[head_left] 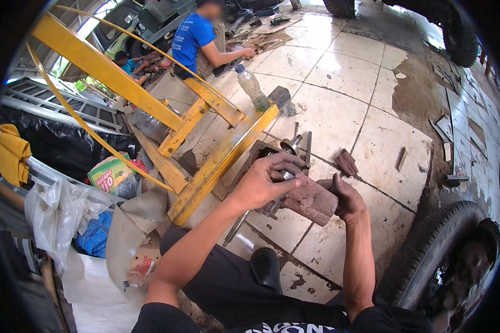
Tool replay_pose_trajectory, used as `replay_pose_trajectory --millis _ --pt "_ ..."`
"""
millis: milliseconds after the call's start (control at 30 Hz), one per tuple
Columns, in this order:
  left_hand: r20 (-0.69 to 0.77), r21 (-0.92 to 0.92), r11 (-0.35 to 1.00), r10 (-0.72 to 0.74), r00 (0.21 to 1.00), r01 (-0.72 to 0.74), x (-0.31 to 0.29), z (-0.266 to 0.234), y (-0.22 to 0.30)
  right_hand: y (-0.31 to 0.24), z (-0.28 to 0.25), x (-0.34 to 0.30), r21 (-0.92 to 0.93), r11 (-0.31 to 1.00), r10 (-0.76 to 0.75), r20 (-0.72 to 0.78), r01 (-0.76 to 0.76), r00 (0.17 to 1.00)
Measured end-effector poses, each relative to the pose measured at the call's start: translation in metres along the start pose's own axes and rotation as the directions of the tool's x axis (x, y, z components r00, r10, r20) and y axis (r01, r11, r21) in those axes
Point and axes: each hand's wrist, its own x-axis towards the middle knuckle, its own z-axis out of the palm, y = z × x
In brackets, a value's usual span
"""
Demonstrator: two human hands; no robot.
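Observation:
A worn, rough reddish-brown piece that looks like sandpaper (311, 201) is stretched between my two hands, above a greasy metal assembly. My left hand (269, 180) has its fingers curled over the left end, thumb pressed on top. A small shiny metal bit shows between those fingers; I cannot tell what it belongs to. At the right end, my right hand (347, 200) grips with thumb raised and fingers partly hidden behind. Beyond my left hand, a shiny metal shaft end (291, 144) sticks out of the assembly. A thin metal rod (236, 227) slants below my left wrist.
A yellow steel frame (222, 166) stands at the left, with a plastic bottle (251, 87) behind it. Another reddish-brown scrap (347, 162) lies on the tiles. A tyre (439, 255) is at my lower right. A person in blue (194, 41) sits farther back.

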Motion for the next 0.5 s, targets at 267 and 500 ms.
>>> replay_pose_trajectory --millis 267,500 --pt "-0.08 0.471 0.877 0.151 0.985 -0.096 0.0 0.007 0.006 0.008 0.02 0.005 0.191 0.982 -0.044 0.215 0.002 0.976" --pt "-0.218 0.46 0.884 0.198 0.956 -0.078 0.002 -0.002 -0.001 0.048 -0.015 0.013 0.346 0.938 -0.131 0.272 0.03 0.953"
